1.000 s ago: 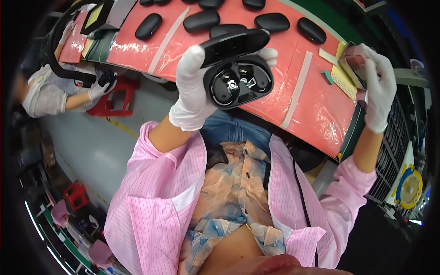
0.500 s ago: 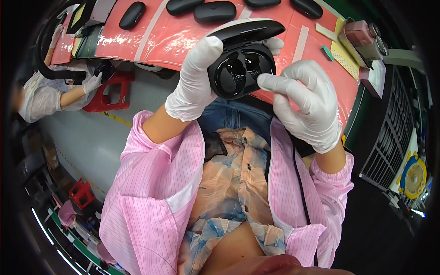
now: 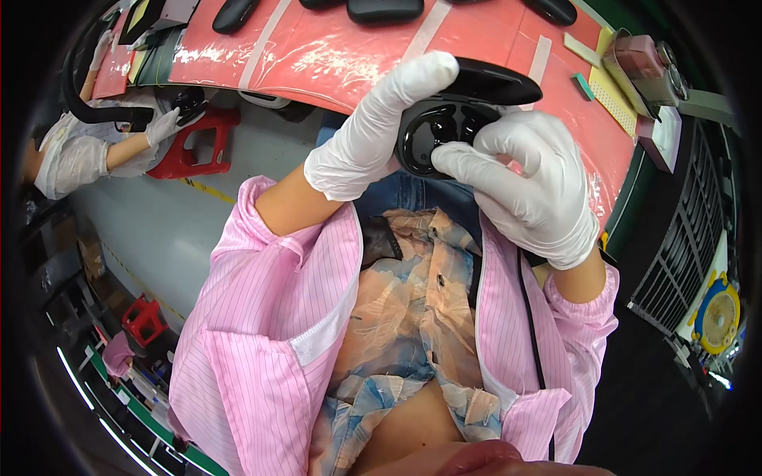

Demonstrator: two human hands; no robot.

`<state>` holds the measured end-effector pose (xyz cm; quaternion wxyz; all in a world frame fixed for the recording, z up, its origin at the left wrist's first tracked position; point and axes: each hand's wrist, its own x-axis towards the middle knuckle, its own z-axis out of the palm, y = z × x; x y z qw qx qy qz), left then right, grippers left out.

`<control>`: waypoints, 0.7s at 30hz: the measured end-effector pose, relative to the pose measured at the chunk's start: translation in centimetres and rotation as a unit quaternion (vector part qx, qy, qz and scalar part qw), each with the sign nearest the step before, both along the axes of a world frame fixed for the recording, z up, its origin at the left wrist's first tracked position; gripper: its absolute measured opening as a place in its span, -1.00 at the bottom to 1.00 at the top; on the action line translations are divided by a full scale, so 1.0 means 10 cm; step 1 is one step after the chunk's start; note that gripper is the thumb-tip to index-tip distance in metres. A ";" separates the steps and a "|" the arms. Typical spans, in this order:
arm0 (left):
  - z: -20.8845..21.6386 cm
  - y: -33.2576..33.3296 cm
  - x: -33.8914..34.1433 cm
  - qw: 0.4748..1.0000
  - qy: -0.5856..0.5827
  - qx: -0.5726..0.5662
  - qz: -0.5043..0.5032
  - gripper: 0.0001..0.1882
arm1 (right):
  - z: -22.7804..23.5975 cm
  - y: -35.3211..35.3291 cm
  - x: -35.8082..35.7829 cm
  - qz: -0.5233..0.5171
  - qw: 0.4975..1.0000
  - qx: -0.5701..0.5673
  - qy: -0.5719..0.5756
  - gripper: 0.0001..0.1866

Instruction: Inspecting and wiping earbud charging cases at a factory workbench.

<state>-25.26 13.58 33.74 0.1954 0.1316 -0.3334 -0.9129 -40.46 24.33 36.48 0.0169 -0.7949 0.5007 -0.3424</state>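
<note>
- Here, closest in, the gloved right hand [image 3: 540, 178] has bent fingers, their tips at the right part of the black case's [image 3: 440, 127] interior; I cannot tell whether they pinch anything.
- Next, the gloved left hand [image 3: 361, 131] is closed round the case's left side, thumb up by the lid [image 3: 500, 82], other fingers mostly hidden.
- The case stands open between both hands, by the near edge of the bench [image 3: 317, 71]. It looks light and stiff, its glossy interior likely slippery under gloves and easily scratched. The hinge is probably the fragile part, so the base's outer walls seem a safer hold than the raised lid.
- Beyond, closed cases [image 3: 385, 9] lie on the bench's shiny red covering; a green block [image 3: 583, 87] and a yellow pad [image 3: 615, 103] sit toward its right end.
- Off left, a co-worker's gloved hand [image 3: 165, 127] holds a dark object [image 3: 189, 101] near a red stool [image 3: 190, 151].
</note>
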 end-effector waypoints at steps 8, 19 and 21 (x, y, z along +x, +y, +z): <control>-0.01 0.01 -0.01 0.999 -0.027 0.016 -0.008 -0.49 | 0.04 0.02 -0.04 -0.018 0.998 0.036 -0.037 -0.61; -0.09 0.07 0.02 0.997 -0.063 0.038 0.009 -0.45 | 0.15 0.14 -0.20 -0.072 0.993 0.091 -0.030 -0.59; -0.09 0.03 0.02 0.998 0.005 -0.022 -0.053 -0.34 | 0.07 0.23 -0.21 -0.135 0.979 0.062 -0.143 -0.57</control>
